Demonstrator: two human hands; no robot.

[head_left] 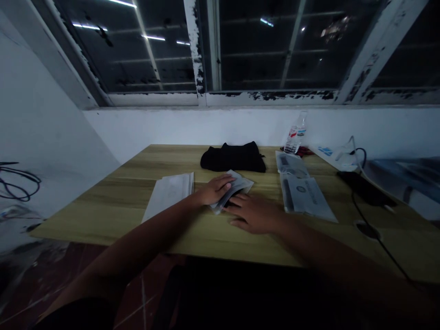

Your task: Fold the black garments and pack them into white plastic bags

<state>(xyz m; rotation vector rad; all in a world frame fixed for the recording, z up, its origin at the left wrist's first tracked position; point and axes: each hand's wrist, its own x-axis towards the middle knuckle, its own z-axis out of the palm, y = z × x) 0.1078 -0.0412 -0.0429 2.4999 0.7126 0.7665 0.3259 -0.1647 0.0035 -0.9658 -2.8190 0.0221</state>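
Observation:
A pale, translucent plastic packet [237,182] lies tilted on the table in front of me, with something dark showing at its lifted near edge. My left hand [213,189] is closed over the packet's left side, thumb and fingers on the upper sheet. At the packet's right edge is my right hand [252,213], slightly blurred. Its fingers are apart, and the upper fingertips reach to the dark gap under the lifted sheet. To the left sits a stack of white flat packets [168,195]. On the right, printed translucent packets [304,195] lie overlapping.
A black cloth pouch [233,157] lies behind my hands. By the wall stands a clear water bottle [296,134]. A black device with a cable [366,188] lies at the right, near a round cable hole [367,230]. The wooden table [103,206] ends close to my body.

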